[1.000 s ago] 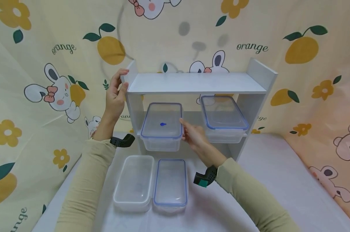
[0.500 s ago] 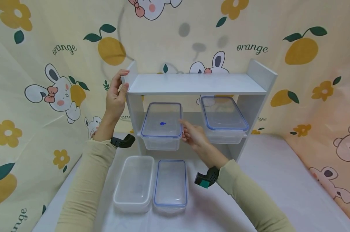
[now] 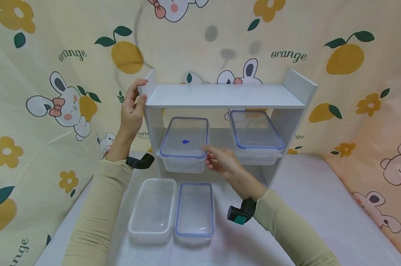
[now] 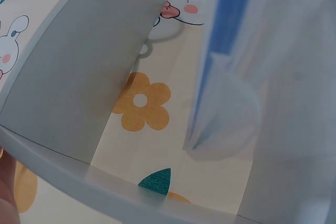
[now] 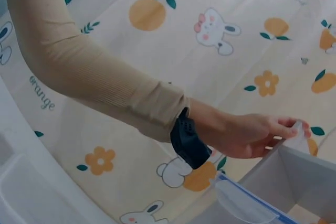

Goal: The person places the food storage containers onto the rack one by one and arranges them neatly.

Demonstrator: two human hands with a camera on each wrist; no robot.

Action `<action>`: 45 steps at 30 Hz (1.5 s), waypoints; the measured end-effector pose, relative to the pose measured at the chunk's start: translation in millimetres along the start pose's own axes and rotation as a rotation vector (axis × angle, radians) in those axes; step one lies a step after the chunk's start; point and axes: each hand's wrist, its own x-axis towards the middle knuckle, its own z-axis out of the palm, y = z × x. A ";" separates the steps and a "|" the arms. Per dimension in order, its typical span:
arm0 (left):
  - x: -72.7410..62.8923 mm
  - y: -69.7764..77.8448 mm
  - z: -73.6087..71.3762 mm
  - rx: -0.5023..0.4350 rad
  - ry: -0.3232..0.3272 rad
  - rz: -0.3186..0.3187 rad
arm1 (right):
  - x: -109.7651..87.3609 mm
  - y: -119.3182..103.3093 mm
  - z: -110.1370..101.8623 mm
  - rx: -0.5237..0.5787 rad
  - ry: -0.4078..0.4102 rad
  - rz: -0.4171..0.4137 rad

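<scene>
My left hand (image 3: 132, 107) grips the left side panel of a white shelf unit (image 3: 227, 95), near its top. In the right wrist view, that left hand (image 5: 257, 135) holds the panel's corner. A clear lidded food container (image 3: 184, 138), with a blue rim and a small blue mark on its lid, sits on the middle shelf at left and juts past the front edge. At its right front corner is my right hand (image 3: 225, 162). One digit lies on the lid's edge and the other fingers curl beside the wall below. The right hand is outside the right wrist view.
Another blue-rimmed container (image 3: 257, 131) stands on the same shelf at right. On the white tabletop (image 3: 307, 214), a white-rimmed container (image 3: 154, 207) and a blue-rimmed container (image 3: 195, 210) stand side by side before the unit. A printed cloth (image 3: 187, 40) hangs behind.
My right hand has slid a little toward me along the container's right edge, down to its front corner. The left hand keeps its hold on the panel. The container has barely shifted.
</scene>
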 end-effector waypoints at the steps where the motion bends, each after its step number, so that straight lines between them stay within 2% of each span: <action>1: 0.3 0.1 0.0 0.001 0.002 0.000 | -0.2 0.0 0.3 0.007 0.001 0.001; 10: 1.8 -1.3 0.7 0.001 0.001 0.015 | 3.9 0.6 2.4 0.063 0.027 -0.021; 16: 1.1 0.1 1.9 -0.010 0.003 0.031 | 7.2 0.1 2.6 0.058 0.052 -0.018; 26: 1.5 -2.6 1.7 -0.016 0.000 0.006 | 14.9 -0.5 0.2 0.068 0.086 -0.028; 39: 0.9 -2.2 0.6 -0.004 0.004 -0.009 | 25.7 -0.4 0.7 0.122 0.112 -0.080; 45: 0.4 -2.9 -0.7 0.010 0.001 0.021 | 30.7 -1.2 1.1 0.140 0.133 -0.097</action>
